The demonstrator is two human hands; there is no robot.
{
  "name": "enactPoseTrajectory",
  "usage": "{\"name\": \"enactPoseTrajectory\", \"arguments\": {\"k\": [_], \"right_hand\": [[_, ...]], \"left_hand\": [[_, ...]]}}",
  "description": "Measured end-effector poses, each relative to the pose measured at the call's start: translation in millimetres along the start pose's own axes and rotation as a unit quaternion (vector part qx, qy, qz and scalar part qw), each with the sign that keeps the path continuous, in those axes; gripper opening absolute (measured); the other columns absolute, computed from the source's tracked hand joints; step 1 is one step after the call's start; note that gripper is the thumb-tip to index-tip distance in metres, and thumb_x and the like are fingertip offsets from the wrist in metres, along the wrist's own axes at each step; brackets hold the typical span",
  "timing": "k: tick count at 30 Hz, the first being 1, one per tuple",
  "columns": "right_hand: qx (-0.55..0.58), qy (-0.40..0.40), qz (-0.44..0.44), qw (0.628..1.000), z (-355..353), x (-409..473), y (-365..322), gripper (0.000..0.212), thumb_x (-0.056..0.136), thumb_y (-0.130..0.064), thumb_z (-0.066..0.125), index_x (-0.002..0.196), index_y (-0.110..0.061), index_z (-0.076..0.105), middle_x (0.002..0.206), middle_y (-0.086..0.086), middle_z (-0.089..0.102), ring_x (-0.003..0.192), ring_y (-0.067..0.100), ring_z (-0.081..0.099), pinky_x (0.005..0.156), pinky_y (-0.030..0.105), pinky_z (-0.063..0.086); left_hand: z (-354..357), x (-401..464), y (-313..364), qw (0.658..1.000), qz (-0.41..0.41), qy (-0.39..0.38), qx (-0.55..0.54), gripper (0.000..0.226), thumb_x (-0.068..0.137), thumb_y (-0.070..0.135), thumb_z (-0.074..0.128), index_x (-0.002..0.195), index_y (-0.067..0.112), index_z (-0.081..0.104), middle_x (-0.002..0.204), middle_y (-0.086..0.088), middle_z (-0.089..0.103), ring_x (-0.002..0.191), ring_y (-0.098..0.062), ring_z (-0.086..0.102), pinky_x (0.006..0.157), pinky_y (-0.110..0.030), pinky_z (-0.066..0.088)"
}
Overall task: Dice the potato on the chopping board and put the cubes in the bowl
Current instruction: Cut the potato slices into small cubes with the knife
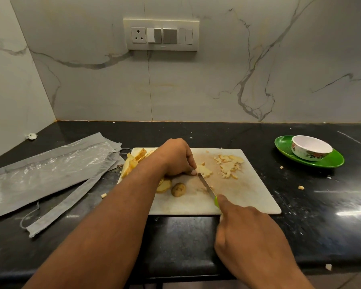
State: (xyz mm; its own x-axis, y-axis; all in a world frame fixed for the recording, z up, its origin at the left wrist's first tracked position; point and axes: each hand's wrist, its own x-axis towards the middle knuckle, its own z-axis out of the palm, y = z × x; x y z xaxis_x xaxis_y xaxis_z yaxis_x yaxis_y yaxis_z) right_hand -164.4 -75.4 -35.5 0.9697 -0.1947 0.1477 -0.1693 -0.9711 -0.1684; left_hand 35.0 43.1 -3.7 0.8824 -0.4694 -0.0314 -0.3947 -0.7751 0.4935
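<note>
Where the desk (313, 224) edge runs nearest the camera, black and speckled with pale crumbs. Right hand (246, 232) closest, curled round the green handle of a knife (207, 187), index finger stretched along the top toward the blade. Blade angled up and left across the chopping board (248, 197), tip meeting a pale potato piece (203, 170). Left hand (176, 157) beyond, reaching in from the lower left, fingers bent down and pressing that same piece at the blade's tip, so the piece sits directly under the left fingertips and just ahead of the right hand. Near the left wrist, a brown potato end (178, 189) with skin on, beside a slice (164, 185) partly under the forearm. Farther left on the board, a heap of cut strips (133, 161) at the corner, partly hidden by the arm. To the right of the blade, a scatter of diced cubes (229, 164) on the board, well apart from both hands. Off the board to the left, grey fabric with a clear plastic sheet (50, 170) lying flat. Stray cubes on the desk to either side. Far right, a white floral bowl (311, 150) resting on a green plate (329, 161), inside showing no cubes. Behind, a marbled wall with a switch panel (161, 34).
</note>
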Motion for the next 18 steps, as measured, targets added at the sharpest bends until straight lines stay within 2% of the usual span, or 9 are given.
{"name": "enactPoseTrajectory", "arguments": {"k": [3,5,8,11,14,18], "right_hand": [[0.010,0.019,0.008,1.000,-7.0,-3.5,1.4,0.059,0.098,-0.033,0.031,0.156,-0.036,0.019,0.118,-0.002,0.063,0.097,0.019,0.058,0.079,0.034,0.043],[0.017,0.048,0.008,0.999,-10.0,-0.2,-1.8,0.058,0.099,-0.033,0.030,0.156,-0.034,0.021,0.115,-0.001,0.064,0.088,0.019,0.054,0.076,0.034,0.041],[0.026,0.063,0.007,0.998,-6.1,16.9,-9.6,0.059,0.098,-0.029,0.033,0.156,-0.030,0.024,0.108,0.003,0.064,0.085,0.021,0.054,0.072,0.035,0.040],[0.040,0.045,-0.007,0.998,4.1,32.9,-21.7,0.060,0.096,-0.028,0.037,0.155,-0.029,0.026,0.102,0.004,0.058,0.083,0.020,0.051,0.068,0.034,0.036],[0.041,0.031,-0.023,0.998,11.7,36.7,-28.7,0.062,0.097,-0.031,0.040,0.156,-0.029,0.023,0.099,0.000,0.052,0.080,0.015,0.046,0.066,0.030,0.035],[0.013,0.052,0.010,0.999,15.4,41.5,-13.7,0.063,0.093,-0.029,0.035,0.156,-0.031,0.024,0.103,0.001,0.059,0.082,0.020,0.049,0.069,0.033,0.037]], "left_hand": [[-2.3,-2.7,-0.8,1.000,0.011,-0.007,0.002,0.008,0.089,0.021,0.080,0.097,0.024,0.082,0.093,0.008,0.076,0.089,-0.011,0.068,0.086,-0.028,0.059],[-4.7,-4.7,-3.2,1.000,0.019,-0.004,-0.009,0.012,0.093,0.019,0.076,0.100,0.027,0.081,0.095,0.010,0.075,0.089,-0.010,0.068,0.083,-0.024,0.056],[-9.1,-5.7,-4.6,0.998,0.012,0.046,-0.049,0.019,0.097,0.012,0.070,0.100,0.028,0.079,0.097,0.007,0.074,0.089,-0.009,0.069,0.078,-0.023,0.055],[-12.7,-5.0,-5.0,0.992,0.010,0.106,-0.065,0.017,0.097,0.014,0.070,0.103,0.028,0.079,0.096,0.006,0.073,0.087,-0.009,0.068,0.081,-0.027,0.057],[-15.0,-4.9,-7.5,0.992,0.015,0.101,-0.075,0.017,0.097,0.016,0.072,0.109,0.026,0.077,0.088,0.008,0.070,0.084,-0.008,0.066,0.080,-0.026,0.055],[-18.7,-5.5,-11.8,0.992,0.013,0.094,-0.084,0.019,0.095,0.018,0.075,0.111,0.026,0.077,0.087,0.008,0.071,0.086,-0.008,0.067,0.086,-0.029,0.057]]}}
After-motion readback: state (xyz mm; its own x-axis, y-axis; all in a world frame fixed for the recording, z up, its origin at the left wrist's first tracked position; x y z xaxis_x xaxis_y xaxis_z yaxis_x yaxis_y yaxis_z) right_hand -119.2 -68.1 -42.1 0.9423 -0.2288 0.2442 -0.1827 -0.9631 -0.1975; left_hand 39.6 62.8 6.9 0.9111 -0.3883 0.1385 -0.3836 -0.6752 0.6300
